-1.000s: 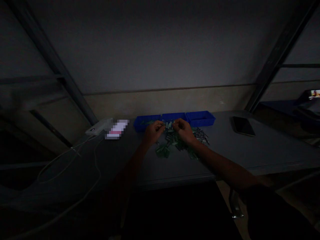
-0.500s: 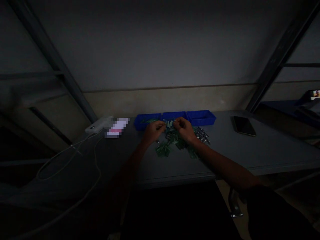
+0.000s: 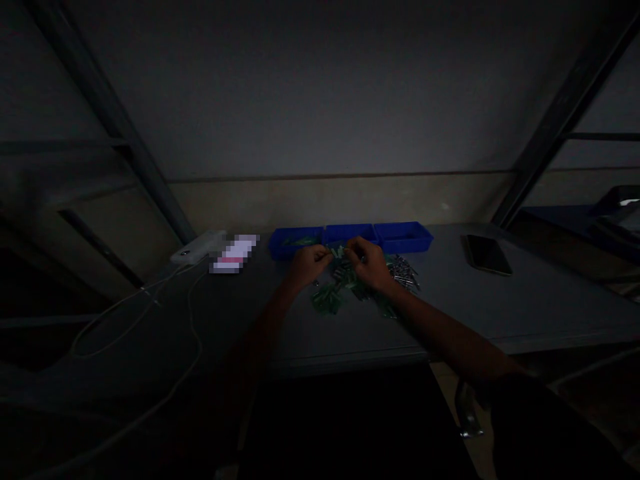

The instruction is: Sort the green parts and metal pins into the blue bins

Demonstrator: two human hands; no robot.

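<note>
My left hand [image 3: 307, 265] is closed in a pinch on the left edge of a small greenish plastic bag [image 3: 338, 253]. The opposite edge is pinched by my right hand [image 3: 370, 263], so the bag hangs between both sets of fingertips. Pale pieces seem to show in it, too dim to name. Just below the hands, several similar green plastic bags [image 3: 327, 299] lie heaped on the table. A pile of long metal screws or pins [image 3: 405, 273] sits right of my right hand, which partly hides the heap.
Three blue bins stand behind the hands: the left bin [image 3: 280, 249] with green bags, a middle bin [image 3: 367, 231] and a right bin [image 3: 417, 244]. A lit phone [image 3: 235, 255] and white power strip [image 3: 197, 248] with cables lie left. A dark phone [image 3: 487, 254] rests right on the grey table [image 3: 450, 307].
My right fingertips have come slightly down and left, closer to my left hand. The bag between them looks more bunched. My left hand has barely moved.
</note>
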